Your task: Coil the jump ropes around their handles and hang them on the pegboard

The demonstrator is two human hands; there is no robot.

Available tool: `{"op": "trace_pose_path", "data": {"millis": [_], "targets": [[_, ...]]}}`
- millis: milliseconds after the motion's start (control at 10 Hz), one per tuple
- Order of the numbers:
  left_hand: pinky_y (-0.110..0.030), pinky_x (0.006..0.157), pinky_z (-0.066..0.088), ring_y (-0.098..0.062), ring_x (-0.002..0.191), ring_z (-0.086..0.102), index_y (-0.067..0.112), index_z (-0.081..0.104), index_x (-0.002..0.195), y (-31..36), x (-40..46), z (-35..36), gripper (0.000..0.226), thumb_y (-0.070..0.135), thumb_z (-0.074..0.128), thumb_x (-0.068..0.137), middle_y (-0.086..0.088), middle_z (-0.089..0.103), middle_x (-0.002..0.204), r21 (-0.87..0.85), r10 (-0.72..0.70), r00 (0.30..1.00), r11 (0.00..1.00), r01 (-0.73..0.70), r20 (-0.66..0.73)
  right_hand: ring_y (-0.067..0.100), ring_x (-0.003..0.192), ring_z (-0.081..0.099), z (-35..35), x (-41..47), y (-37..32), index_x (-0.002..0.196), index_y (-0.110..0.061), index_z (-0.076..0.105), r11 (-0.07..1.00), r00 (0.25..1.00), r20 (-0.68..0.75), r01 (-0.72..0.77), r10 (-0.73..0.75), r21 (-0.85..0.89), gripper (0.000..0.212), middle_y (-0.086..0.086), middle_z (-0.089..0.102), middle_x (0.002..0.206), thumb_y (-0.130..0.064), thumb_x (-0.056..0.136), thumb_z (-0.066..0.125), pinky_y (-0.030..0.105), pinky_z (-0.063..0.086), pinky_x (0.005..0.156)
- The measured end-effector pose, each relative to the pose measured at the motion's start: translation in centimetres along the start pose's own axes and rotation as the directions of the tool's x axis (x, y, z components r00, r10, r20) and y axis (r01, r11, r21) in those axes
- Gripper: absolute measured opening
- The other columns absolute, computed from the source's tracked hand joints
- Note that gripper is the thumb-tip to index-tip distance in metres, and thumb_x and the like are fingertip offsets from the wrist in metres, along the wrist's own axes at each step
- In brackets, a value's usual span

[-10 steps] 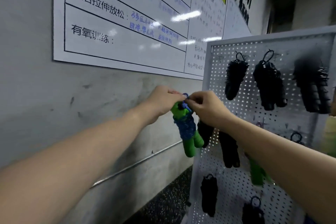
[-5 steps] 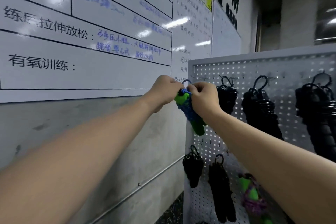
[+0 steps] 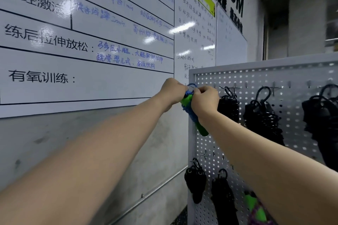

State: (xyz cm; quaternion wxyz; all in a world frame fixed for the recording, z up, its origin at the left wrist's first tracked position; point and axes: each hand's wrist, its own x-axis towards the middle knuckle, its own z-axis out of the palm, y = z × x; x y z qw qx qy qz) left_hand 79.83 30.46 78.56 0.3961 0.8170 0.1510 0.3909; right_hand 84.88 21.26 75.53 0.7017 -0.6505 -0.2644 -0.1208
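Green-handled jump rope, wrapped in blue cord, hangs at the pegboard's upper left corner, slanting toward five o'clock. Left hand grips its top from nine o'clock; right hand pinches the blue loop from three o'clock. Black coiled ropes hang at three o'clock.

two bare forearms run from the lower corners, with no sleeves, watch, bands or gloves showing on them. the left hand shows its back and wrist, knuckles rounded. the right hand shows its back too, with the thumb and folded fingers along its top edge. no rings can be seen on either one.
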Motion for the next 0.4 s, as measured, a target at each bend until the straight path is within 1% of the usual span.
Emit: {"op": "trace_pose_path", "data": {"millis": [100, 200, 300, 400], "targets": [[-0.030, 0.063, 0.039, -0.022, 0.081, 0.048, 0.011, 0.063, 0.091, -0.6, 0.1, 0.6, 0.007, 0.011, 0.061, 0.098, -0.012, 0.055, 0.090, 0.019, -0.037, 0.999, 0.999, 0.037, 0.019, 0.021, 0.059, 0.063, 0.0, -0.8, 0.4, 0.101, -0.005, 0.067, 0.999, 0.998, 0.028, -0.048, 0.047, 0.012, 0.019, 0.010, 0.065, 0.083, -0.012, 0.105, 0.050, 0.023, 0.044, 0.044], [-0.025, 0.061, 0.043, -0.019, 0.077, 0.055, 0.004, 0.071, 0.097, -1.5, 0.1, 0.7, 0.014, 0.012, 0.060, 0.100, -0.007, 0.063, 0.088, -0.018, -0.001, 1.000, 1.000, 0.002, 0.030, 0.023, 0.060, 0.066, 0.2, -1.3, 1.2, 0.106, -0.007, 0.065, 0.995, 0.997, 0.042, -0.071, 0.068, 0.064, 0.020, 0.015, 0.069, 0.090, -0.010, 0.104, 0.046, 0.023, 0.046, 0.042], [-0.023, 0.063, 0.046, -0.018, 0.082, 0.058, 0.002, 0.072, 0.106, -1.8, -0.3, 0.5, 0.018, 0.016, 0.063, 0.100, -0.005, 0.065, 0.090, -0.040, 0.023, 0.999, 0.999, -0.022, 0.030, 0.032, 0.077, 0.071, 0.7, -2.3, 1.7, 0.115, -0.006, 0.063, 0.993, 0.998, 0.029, -0.059, 0.056, 0.104, 0.025, 0.021, 0.071, 0.105, -0.010, 0.103, 0.042, 0.031, 0.055, 0.057], [-0.030, 0.079, 0.054, -0.021, 0.098, 0.060, 0.008, 0.059, 0.123, -1.9, -1.3, -0.3, 0.037, 0.035, 0.067, 0.099, -0.003, 0.061, 0.106, 0.021, 0.051, 0.998, 0.999, -0.050, -0.044, 0.027, 0.118, 0.061, 0.9, -4.5, 2.1, 0.148, -0.013, 0.043, 0.997, 0.998, -0.038, -0.057, 0.059, 0.045, 0.046, 0.009, 0.056, 0.141, -0.010, 0.102, 0.043, 0.038, 0.051, 0.096]]}}
